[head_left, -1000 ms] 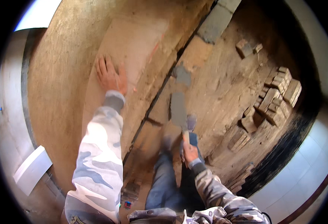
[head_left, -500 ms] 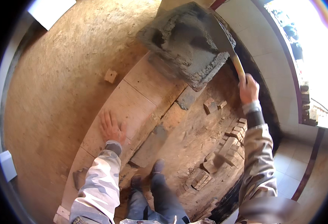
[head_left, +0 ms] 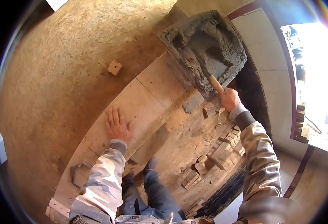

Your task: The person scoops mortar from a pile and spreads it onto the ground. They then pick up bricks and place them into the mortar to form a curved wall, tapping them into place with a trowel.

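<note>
My right hand [head_left: 229,99] is wrapped round the light wooden handle of a trowel [head_left: 216,84]. The trowel's blade dips into wet grey mortar [head_left: 208,41], and most of it is hidden there. That mortar lies in a dark, mortar-caked tray [head_left: 170,47] at the far end of a tiled ledge [head_left: 134,99]. My left hand [head_left: 119,127] rests flat on the ledge's pinkish tiles, fingers spread, holding nothing.
Pieces of brick [head_left: 226,149] lie in rows on the dirty floor to the right of my legs. A single brick piece [head_left: 114,67] sits on the ground left of the ledge. Near my left forearm is a dark bent metal piece [head_left: 73,174]. A tiled wall [head_left: 268,71] stands at right.
My right hand has brought the trowel left and nearer, from the tray's right edge down into the mortar. My left hand stays flat on the ledge. The whole view has shifted slightly.
</note>
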The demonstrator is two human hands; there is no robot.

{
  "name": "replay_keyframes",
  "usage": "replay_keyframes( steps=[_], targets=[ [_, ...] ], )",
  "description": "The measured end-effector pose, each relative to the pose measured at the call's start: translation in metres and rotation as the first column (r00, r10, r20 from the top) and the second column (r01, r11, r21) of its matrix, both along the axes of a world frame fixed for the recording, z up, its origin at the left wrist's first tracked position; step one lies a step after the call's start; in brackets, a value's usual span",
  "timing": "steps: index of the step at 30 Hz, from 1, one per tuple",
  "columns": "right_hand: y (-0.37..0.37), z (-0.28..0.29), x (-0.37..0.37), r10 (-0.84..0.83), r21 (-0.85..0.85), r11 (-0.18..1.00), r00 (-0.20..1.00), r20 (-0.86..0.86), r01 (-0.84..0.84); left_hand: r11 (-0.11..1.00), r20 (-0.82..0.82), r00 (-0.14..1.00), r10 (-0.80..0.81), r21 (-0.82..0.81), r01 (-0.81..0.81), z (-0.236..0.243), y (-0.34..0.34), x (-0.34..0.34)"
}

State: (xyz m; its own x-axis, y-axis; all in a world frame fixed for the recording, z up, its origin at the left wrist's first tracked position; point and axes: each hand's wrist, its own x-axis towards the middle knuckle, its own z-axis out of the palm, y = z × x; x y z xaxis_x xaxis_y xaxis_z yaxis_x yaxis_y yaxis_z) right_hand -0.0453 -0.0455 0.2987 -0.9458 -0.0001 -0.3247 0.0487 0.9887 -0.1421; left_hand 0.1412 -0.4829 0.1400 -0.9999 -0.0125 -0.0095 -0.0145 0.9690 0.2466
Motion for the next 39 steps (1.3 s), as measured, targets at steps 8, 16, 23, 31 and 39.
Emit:
replay_keyframes(
  steps=[8,16,23,31,39],
  targets=[
    [-0.043,0.005,-0.03,-0.299,-0.286,0.879,0.909,0.29,0.381,1.0,0.019,1.0,0.01,0.011,-0.01,0.0,-0.004,0.001],
    [-0.009,0.034,-0.04,-0.24,-0.417,0.818,0.894,0.378,0.396,1.0,-0.046,0.999,0.021,-0.016,-0.022,0.005,0.006,-0.001],
    [-0.021,0.019,0.035,-0.181,-0.655,0.657,0.921,0.344,0.373,0.999,-0.05,0.998,0.027,-0.022,-0.028,0.001,-0.001,0.008],
    [-0.09,-0.005,0.327,-0.465,-0.714,0.441,0.819,0.337,0.544,1.0,-0.151,0.988,0.017,-0.016,-0.02,-0.038,0.005,0.015],
    [-0.225,-0.042,0.631,-0.631,-0.511,0.049,0.423,0.65,0.858,0.774,0.005,0.993,-0.115,0.627,0.087,0.034,-0.072,0.063]
  ],
)
